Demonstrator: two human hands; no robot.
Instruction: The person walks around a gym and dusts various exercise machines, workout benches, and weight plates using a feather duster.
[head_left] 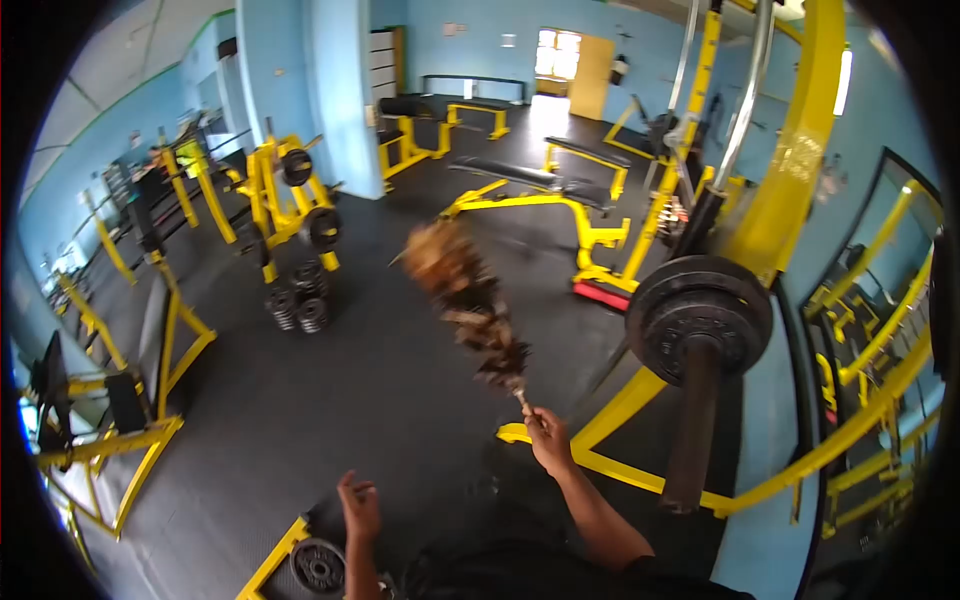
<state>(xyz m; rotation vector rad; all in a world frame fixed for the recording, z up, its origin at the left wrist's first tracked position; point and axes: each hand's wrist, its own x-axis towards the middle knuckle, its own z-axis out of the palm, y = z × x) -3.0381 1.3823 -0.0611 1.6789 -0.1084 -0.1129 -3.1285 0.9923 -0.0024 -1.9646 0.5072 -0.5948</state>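
Observation:
My right hand [548, 440] is closed round the thin handle of a brown feather duster [478, 318]. The duster points up and to the left, its lighter, fluffy tip a little blurred, over the dark floor. My left hand [361, 505] is raised at the lower middle, fingers apart and partly curled, holding nothing. Below and left of it lies a round weight plate [318, 565] beside a yellow bar. To the right of the duster, black weight plates [700, 315] sit on the bar end of a yellow rack.
A yellow rack upright [795, 150] and its curved base stand close on the right, before a wall mirror [880, 290]. A bench [530, 180] is ahead. Stacked plates [298, 297] and yellow machines stand left. Dark floor [330, 400] lies between.

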